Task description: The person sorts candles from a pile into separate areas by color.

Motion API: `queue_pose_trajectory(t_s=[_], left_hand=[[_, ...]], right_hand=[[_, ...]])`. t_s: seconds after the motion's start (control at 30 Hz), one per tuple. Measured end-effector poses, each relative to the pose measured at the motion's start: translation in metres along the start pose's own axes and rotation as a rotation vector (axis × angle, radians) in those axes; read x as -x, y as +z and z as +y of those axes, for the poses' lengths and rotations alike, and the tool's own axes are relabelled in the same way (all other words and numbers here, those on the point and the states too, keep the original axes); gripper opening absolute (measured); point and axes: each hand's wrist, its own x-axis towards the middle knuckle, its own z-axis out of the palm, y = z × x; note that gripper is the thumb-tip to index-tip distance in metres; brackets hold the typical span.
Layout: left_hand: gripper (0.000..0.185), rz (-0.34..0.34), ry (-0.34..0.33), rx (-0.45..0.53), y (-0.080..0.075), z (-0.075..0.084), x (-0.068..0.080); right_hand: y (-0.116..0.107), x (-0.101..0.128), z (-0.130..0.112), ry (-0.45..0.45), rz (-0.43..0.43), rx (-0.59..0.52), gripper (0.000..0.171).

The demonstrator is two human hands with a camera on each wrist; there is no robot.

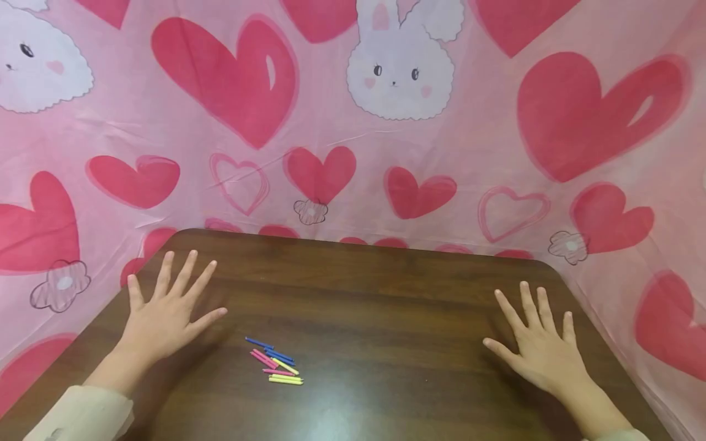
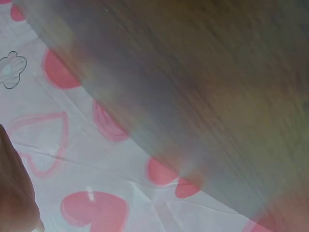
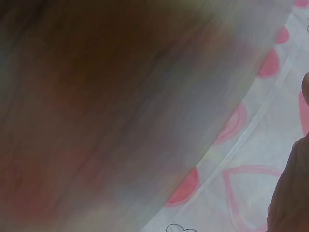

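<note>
A small heap of several thin sticks (image 1: pixel 274 362) in blue, pink and yellow lies on the dark wooden table (image 1: pixel 375 288), left of its middle. My left hand (image 1: pixel 165 309) rests flat on the table with fingers spread, just left of the sticks and apart from them. Far to the right, my right hand (image 1: pixel 537 343) also lies flat with fingers spread and holds nothing. The left wrist view shows only blurred table (image 2: pixel 203 82) and cloth with a bit of finger (image 2: pixel 14 193) at its edge. The right wrist view shows blurred table (image 3: pixel 106 111) and a finger (image 3: pixel 292 193).
A pink cloth (image 1: pixel 353 122) printed with red hearts and white rabbits hangs behind and around the table. The table's far edge (image 1: pixel 353 240) is rounded at both corners. A cream sleeve (image 1: pixel 83 416) covers my left forearm.
</note>
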Motion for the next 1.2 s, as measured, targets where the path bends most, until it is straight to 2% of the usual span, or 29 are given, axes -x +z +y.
queue_pose_trajectory(t_s=[0.33, 0.67, 0.9, 1.03, 1.2], left_hand=[[0.090, 0.025, 0.033, 0.000, -0.004, 0.009, 0.003], [0.086, 0.036, 0.060, 0.000, -0.015, 0.018, 0.002], [0.084, 0.041, 0.091, 0.004, -0.016, 0.027, 0.001], [0.082, 0.027, 0.106, 0.041, -0.015, 0.031, 0.002], [0.080, -0.004, 0.124, 0.120, -0.015, 0.033, 0.005]], right_hand=[[0.000, -0.004, -0.016, -0.030, 0.031, -0.003, 0.090], [0.000, -0.009, -0.036, -0.063, 0.064, 0.015, 0.084], [-0.002, -0.016, -0.055, -0.100, 0.047, -0.016, 0.081], [-0.001, -0.019, -0.067, -0.129, 0.033, -0.018, 0.078], [0.004, -0.021, -0.082, -0.177, 0.054, -0.007, 0.074]])
